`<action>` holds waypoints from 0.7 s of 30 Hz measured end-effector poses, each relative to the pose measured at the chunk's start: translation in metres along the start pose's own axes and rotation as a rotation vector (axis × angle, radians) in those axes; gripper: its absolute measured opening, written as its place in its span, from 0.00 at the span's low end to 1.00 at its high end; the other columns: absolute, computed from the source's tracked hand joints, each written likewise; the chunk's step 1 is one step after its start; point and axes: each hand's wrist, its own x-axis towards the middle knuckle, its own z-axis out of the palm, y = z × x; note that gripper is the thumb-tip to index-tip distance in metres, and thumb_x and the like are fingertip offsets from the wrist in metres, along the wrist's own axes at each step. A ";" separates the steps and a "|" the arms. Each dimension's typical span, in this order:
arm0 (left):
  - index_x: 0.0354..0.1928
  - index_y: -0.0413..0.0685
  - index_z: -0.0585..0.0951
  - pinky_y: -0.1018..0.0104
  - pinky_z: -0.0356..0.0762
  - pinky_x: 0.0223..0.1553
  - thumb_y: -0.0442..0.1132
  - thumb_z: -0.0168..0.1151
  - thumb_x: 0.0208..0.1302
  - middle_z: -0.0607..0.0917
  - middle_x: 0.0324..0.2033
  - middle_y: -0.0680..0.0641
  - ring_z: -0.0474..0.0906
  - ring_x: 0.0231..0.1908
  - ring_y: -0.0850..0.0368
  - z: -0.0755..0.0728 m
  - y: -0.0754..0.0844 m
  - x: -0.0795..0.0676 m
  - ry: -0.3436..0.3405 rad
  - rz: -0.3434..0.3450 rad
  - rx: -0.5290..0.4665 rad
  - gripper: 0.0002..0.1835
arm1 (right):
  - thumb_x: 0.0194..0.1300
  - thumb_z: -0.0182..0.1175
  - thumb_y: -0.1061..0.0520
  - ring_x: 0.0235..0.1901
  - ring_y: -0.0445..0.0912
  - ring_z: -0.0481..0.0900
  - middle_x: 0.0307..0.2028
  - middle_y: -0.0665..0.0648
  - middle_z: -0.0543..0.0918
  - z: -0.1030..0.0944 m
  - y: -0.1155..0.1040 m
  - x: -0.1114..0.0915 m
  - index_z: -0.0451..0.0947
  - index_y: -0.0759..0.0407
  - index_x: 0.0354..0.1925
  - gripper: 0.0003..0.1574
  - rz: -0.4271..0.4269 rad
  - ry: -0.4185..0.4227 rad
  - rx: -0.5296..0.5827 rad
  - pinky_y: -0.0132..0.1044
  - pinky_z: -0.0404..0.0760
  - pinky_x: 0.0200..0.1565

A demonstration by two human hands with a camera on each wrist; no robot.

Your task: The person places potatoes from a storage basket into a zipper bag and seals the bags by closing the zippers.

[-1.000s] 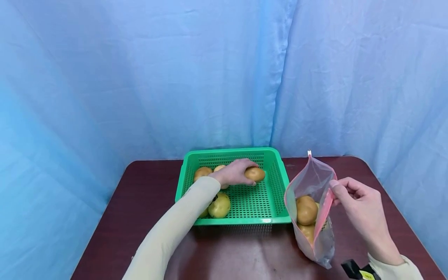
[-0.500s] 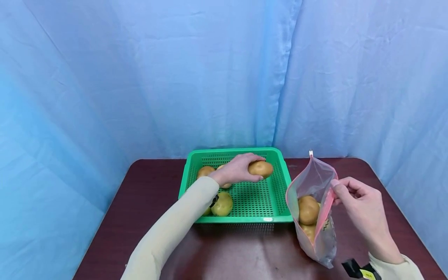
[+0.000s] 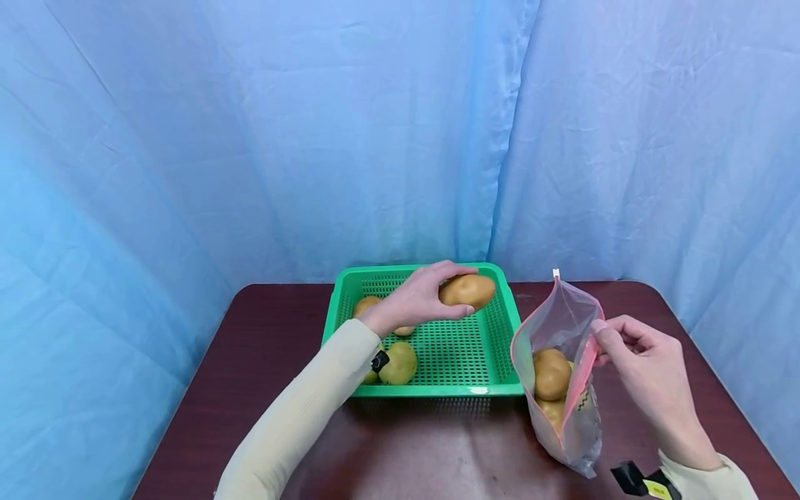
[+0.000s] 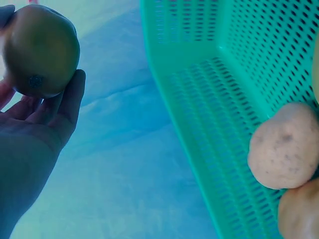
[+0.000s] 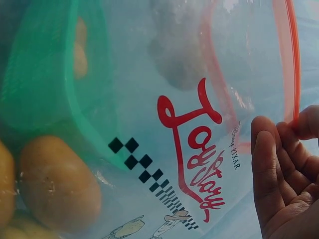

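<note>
My left hand holds a smooth brown oval, potato-shaped piece of produce above the green basket. In the left wrist view, fingers curl around this brown oval, and a small dark spot shows on it. At the right, my right hand pinches the pink edge of a clear zip bag between thumb and fingers. The bag stands with its mouth apart. Several brown pieces lie inside it; in the right wrist view one brown piece shows through the printed plastic.
Inside the basket's left half lie a yellow-green round piece, a pale pitted potato and others partly hidden by the left arm. Basket and bag are side by side on a dark table. Blue curtains hang behind.
My left hand has raised the brown oval from inside the basket and moved it slightly right. The right hand keeps its grip on the bag's edge.
</note>
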 end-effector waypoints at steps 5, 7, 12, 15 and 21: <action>0.72 0.54 0.76 0.64 0.77 0.45 0.51 0.71 0.65 0.81 0.59 0.53 0.76 0.49 0.60 -0.002 0.011 -0.006 0.053 0.030 -0.025 0.34 | 0.74 0.64 0.58 0.22 0.38 0.82 0.21 0.48 0.85 0.001 0.000 0.000 0.84 0.65 0.33 0.13 -0.008 -0.005 -0.005 0.26 0.79 0.27; 0.71 0.54 0.76 0.65 0.77 0.46 0.51 0.72 0.64 0.81 0.58 0.54 0.76 0.49 0.61 -0.002 0.016 -0.008 0.074 0.043 -0.036 0.34 | 0.74 0.64 0.58 0.22 0.38 0.82 0.21 0.48 0.85 0.002 0.001 0.000 0.84 0.65 0.33 0.13 -0.010 -0.007 -0.006 0.26 0.80 0.27; 0.69 0.50 0.78 0.70 0.79 0.48 0.47 0.76 0.62 0.81 0.61 0.51 0.77 0.53 0.61 0.003 0.035 -0.010 0.132 0.092 -0.112 0.34 | 0.74 0.64 0.58 0.22 0.38 0.83 0.21 0.48 0.85 0.003 0.000 0.000 0.84 0.65 0.33 0.13 -0.014 -0.012 -0.010 0.26 0.79 0.27; 0.69 0.48 0.78 0.72 0.80 0.47 0.44 0.77 0.60 0.80 0.63 0.49 0.76 0.56 0.60 0.007 0.048 -0.011 0.143 0.119 -0.173 0.34 | 0.74 0.64 0.58 0.22 0.38 0.83 0.21 0.48 0.85 0.003 0.000 0.000 0.85 0.65 0.33 0.13 -0.013 -0.016 -0.012 0.26 0.79 0.28; 0.69 0.48 0.77 0.76 0.79 0.48 0.44 0.77 0.60 0.81 0.58 0.50 0.76 0.54 0.64 0.015 0.072 -0.013 0.130 0.167 -0.182 0.35 | 0.74 0.64 0.58 0.22 0.37 0.82 0.21 0.48 0.84 0.004 0.000 0.001 0.85 0.64 0.33 0.13 -0.020 -0.014 -0.009 0.25 0.79 0.28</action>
